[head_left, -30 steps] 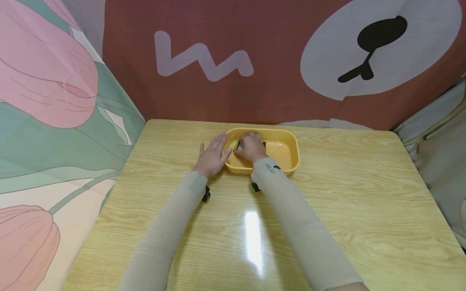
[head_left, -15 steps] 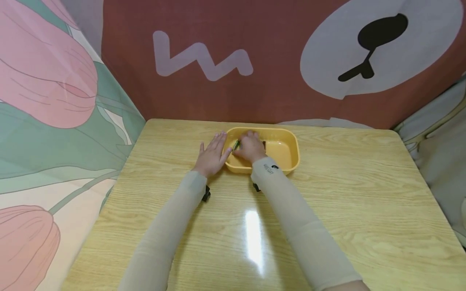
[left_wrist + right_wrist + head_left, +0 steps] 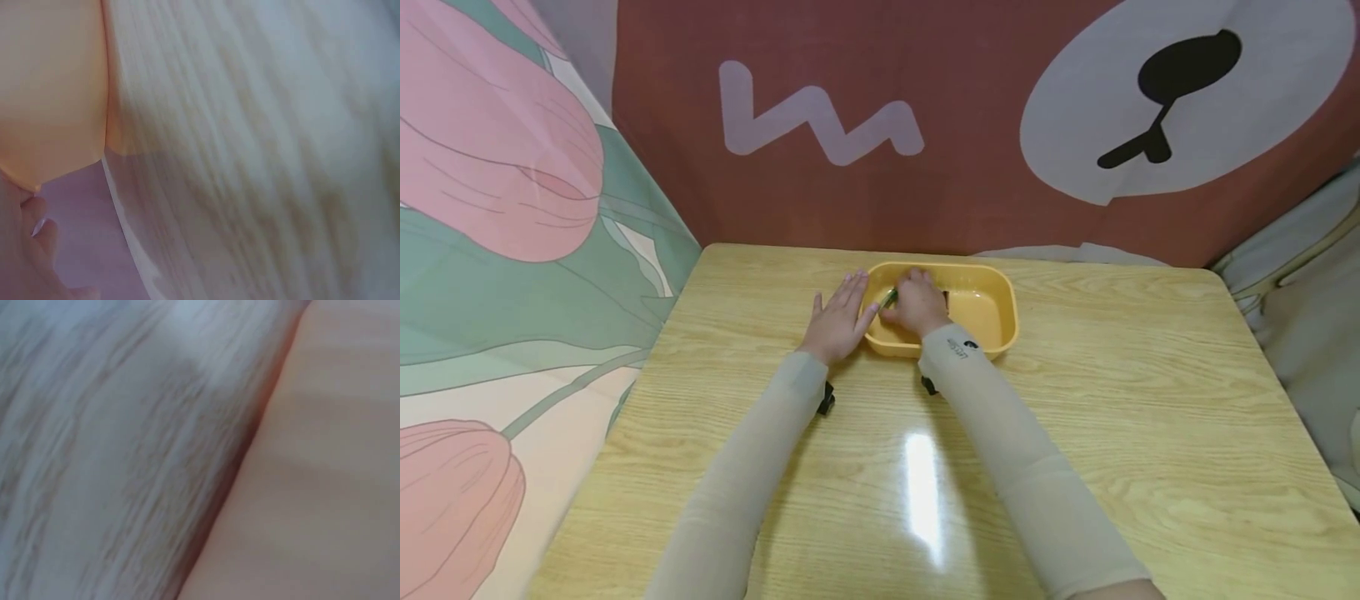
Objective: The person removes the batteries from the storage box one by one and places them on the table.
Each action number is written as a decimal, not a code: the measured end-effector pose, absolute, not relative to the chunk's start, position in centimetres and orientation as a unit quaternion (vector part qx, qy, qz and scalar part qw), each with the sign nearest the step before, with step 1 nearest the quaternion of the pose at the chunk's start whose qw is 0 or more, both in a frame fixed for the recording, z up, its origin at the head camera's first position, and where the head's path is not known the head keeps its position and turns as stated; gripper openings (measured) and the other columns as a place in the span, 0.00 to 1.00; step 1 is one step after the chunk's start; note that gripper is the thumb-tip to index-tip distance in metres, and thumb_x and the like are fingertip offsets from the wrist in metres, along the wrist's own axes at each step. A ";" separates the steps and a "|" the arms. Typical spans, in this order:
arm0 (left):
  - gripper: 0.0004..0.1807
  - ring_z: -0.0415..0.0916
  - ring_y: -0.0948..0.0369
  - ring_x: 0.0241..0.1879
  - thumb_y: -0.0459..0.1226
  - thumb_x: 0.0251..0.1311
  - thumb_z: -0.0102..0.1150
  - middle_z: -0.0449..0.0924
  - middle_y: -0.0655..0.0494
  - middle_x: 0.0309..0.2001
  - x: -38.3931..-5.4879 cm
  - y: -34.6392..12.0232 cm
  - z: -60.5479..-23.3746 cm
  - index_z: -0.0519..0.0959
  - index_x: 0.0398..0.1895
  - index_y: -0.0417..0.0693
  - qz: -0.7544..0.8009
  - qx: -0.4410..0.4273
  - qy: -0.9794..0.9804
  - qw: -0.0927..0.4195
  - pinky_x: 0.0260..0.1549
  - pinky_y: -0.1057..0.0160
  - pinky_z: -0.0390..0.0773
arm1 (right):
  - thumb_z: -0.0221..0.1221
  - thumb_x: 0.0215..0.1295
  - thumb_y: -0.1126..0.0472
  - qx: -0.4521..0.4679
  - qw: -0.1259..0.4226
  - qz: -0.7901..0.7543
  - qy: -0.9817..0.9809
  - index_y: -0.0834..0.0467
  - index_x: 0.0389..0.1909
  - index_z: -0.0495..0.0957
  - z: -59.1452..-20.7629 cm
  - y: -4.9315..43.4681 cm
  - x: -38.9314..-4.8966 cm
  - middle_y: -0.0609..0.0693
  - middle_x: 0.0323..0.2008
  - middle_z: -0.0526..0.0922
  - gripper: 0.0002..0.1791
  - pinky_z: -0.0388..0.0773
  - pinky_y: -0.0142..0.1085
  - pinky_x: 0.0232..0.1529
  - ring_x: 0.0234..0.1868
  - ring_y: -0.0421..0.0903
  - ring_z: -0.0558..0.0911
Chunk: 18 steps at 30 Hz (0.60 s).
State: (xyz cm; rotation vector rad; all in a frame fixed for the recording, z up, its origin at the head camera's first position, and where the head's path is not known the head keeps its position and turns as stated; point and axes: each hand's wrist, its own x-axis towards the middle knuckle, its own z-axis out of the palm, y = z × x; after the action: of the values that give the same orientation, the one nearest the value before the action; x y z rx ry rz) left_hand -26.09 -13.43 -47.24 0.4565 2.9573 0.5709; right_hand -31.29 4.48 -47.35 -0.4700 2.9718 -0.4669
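A yellow plastic tray sits near the table's far edge in the head view. My left hand lies at its left end, fingers fairly straight, fingertips and thumb against the rim. My right hand reaches inside the tray with curled fingers. Between its thumb and forefinger shows a small green stick with dark parts, which it seems to pinch; its kind is too small to tell. A dark piece peeks out at the hand's right. The left wrist view shows the tray's outside wall and some fingers.
The tray stands on a wood-grain table. A reddish-brown cloth with a cartoon face hangs behind the table, and a floral cloth hangs at the left. The right wrist view is blurred, showing the tray's wall beside the tabletop.
A blue piece seen by the right fingers a second ago is now hidden. The green stick has tilted slightly at the right fingertips. The left hand and the tray stay put.
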 end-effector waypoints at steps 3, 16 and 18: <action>0.38 0.32 0.62 0.80 0.62 0.78 0.20 0.35 0.61 0.83 -26.1 -13.4 -47.2 0.38 0.84 0.55 0.182 0.152 0.970 0.046 0.74 0.34 0.37 | 0.70 0.60 0.44 -0.143 0.047 -0.187 0.971 0.64 0.55 0.80 -47.4 4.7 -31.3 0.61 0.60 0.75 0.32 0.74 0.49 0.63 0.63 0.57 0.71; 0.39 0.34 0.61 0.81 0.62 0.78 0.21 0.38 0.59 0.83 -26.1 -13.4 -47.3 0.40 0.84 0.54 0.175 0.154 0.972 0.039 0.74 0.34 0.38 | 0.71 0.60 0.51 -0.160 0.032 -0.316 0.935 0.69 0.50 0.80 -46.8 5.4 -30.7 0.61 0.44 0.81 0.27 0.80 0.44 0.48 0.43 0.53 0.79; 0.39 0.34 0.60 0.81 0.62 0.78 0.21 0.39 0.59 0.83 -26.2 -13.3 -47.3 0.40 0.84 0.54 0.176 0.153 0.972 0.039 0.74 0.34 0.38 | 0.71 0.61 0.52 -0.157 0.038 -0.341 0.926 0.68 0.49 0.80 -46.5 5.6 -30.6 0.60 0.41 0.81 0.26 0.80 0.44 0.42 0.38 0.51 0.78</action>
State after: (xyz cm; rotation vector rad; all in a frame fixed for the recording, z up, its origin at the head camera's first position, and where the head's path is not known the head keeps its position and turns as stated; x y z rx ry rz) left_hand -26.15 -13.34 -47.27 0.4677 2.9799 0.5397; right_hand -30.61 5.58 -46.52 -0.4817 2.8404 -1.0465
